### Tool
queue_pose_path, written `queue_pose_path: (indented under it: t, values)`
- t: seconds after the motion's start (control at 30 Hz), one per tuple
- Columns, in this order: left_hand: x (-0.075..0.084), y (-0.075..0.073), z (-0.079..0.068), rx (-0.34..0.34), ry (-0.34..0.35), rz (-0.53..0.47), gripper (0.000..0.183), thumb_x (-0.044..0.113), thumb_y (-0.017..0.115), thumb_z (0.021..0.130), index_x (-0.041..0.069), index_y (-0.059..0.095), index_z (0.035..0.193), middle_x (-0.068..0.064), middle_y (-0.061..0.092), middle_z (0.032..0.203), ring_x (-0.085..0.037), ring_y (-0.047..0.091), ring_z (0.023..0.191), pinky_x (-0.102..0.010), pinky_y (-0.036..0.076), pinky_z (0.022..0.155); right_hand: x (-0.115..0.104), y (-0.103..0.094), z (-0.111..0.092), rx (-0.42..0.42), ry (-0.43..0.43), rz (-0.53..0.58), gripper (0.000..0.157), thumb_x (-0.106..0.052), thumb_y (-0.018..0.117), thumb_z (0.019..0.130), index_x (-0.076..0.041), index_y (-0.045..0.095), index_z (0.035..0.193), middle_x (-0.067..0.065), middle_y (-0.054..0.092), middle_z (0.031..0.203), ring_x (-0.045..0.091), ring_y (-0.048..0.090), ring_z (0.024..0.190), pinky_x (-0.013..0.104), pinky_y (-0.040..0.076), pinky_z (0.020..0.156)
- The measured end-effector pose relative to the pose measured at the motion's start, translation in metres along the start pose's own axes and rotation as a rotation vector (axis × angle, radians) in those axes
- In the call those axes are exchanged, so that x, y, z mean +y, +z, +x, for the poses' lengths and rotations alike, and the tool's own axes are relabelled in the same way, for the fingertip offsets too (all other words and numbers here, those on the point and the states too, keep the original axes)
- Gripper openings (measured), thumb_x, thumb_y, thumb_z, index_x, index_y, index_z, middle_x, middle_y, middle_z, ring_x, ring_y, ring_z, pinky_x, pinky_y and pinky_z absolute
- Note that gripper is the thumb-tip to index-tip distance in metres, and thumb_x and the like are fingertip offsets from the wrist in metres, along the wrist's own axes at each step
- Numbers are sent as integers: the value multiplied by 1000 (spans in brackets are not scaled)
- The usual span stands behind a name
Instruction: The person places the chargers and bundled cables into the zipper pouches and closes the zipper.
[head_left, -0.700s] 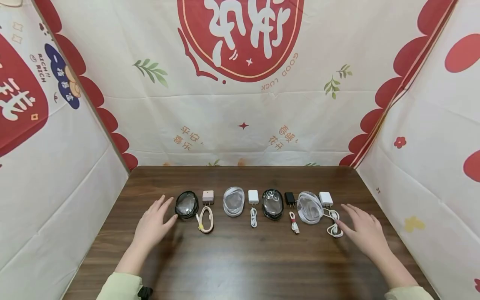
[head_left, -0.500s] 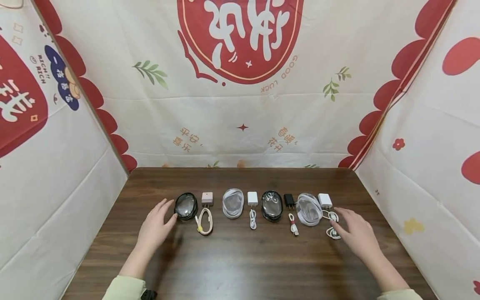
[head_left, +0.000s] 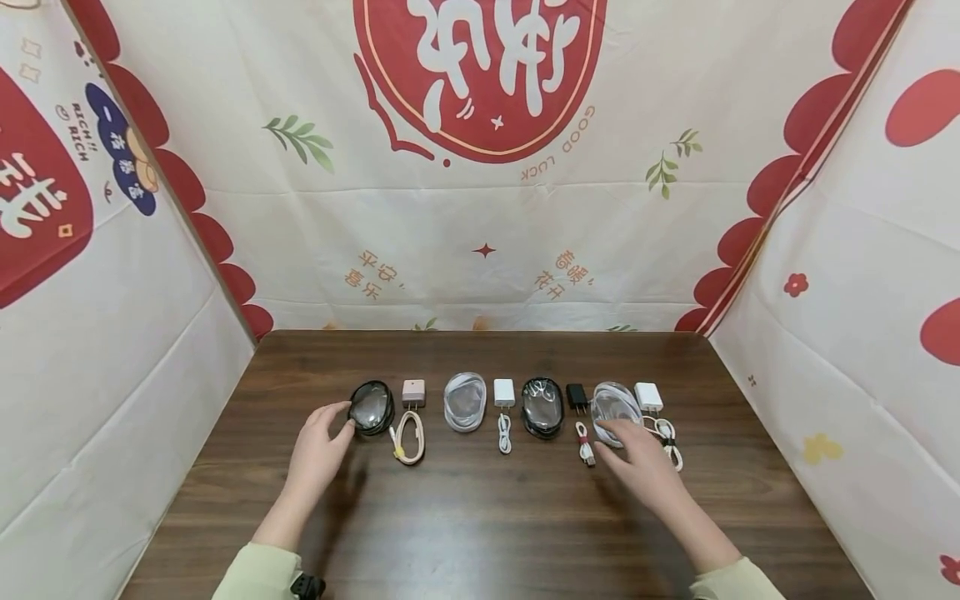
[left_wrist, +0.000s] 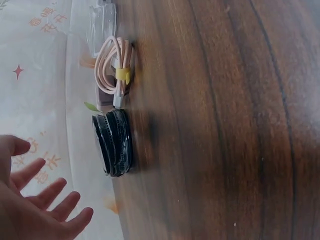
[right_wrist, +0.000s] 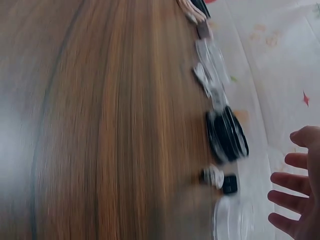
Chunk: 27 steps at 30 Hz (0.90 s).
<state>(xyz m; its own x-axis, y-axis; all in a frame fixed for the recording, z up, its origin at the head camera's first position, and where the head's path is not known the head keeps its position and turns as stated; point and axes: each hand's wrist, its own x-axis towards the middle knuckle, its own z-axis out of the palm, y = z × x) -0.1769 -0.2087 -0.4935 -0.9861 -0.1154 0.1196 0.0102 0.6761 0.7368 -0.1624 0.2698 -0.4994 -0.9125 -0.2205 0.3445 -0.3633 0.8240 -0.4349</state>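
My left hand (head_left: 315, 450) is open, its fingertips right at the left edge of a round black-rimmed clear pouch (head_left: 371, 408); the left wrist view shows the fingers spread and relaxed beside it. My right hand (head_left: 645, 462) is open with nothing in it. Its fingertips overlap the lower part of a white-rimmed clear pouch (head_left: 615, 402) in the head view. Near that hand are a black charger plug (head_left: 577, 395), a short white cable with a red band (head_left: 583, 443), a white charger plug (head_left: 648, 395) and a coiled white cable (head_left: 666, 435), partly covered by the hand.
Between the hands, along the same row, lie a pink charger plug (head_left: 414, 392), a beige cable with a yellow tie (head_left: 408, 437), another white-rimmed pouch (head_left: 465, 402), a white plug (head_left: 504, 392), a small white cable (head_left: 505, 434) and a second black-rimmed pouch (head_left: 542, 407). Printed cloth walls surround the brown table (head_left: 450, 533).
My right hand has swept left from the coiled white cable to the white-rimmed pouch. My left hand has shifted only slightly, staying by the black-rimmed pouch. The things on the table have not moved.
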Motion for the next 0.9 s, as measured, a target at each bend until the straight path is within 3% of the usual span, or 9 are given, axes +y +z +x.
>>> queue_pose_path:
  t: [0.17, 0.37, 0.57, 0.9]
  values:
    - [-3, 2, 0, 0, -74, -42, 40, 19, 56, 98, 3, 56, 134, -21, 46, 140, -38, 37, 134, -54, 29, 108, -19, 18, 8, -30, -43, 24, 31, -17, 69, 89, -3, 67, 117, 13, 66, 113, 33, 60, 107, 52, 45, 93]
    - [-11, 6, 3, -7, -75, -32, 40, 16, 59, 95, 1, 57, 132, -25, 47, 136, -41, 45, 125, -56, 36, 101, -48, 42, 20, -110, -65, 65, 31, -20, 69, 90, -7, 68, 118, 7, 67, 114, 28, 60, 110, 48, 44, 96]
    - [-18, 9, 5, -19, -21, 30, 37, 13, 66, 90, -1, 62, 124, -26, 51, 129, -41, 52, 116, -55, 41, 95, -74, 58, 32, -197, -74, 103, 30, -21, 67, 92, -8, 68, 119, 6, 66, 118, 29, 56, 118, 47, 40, 101]
    - [-17, 16, 9, -15, 127, 161, 34, 8, 79, 79, -3, 67, 109, -24, 57, 117, -39, 54, 113, -52, 42, 96, -104, 85, 52, -293, -204, 118, 27, -22, 63, 94, -8, 69, 117, 4, 67, 114, 24, 59, 112, 43, 44, 97]
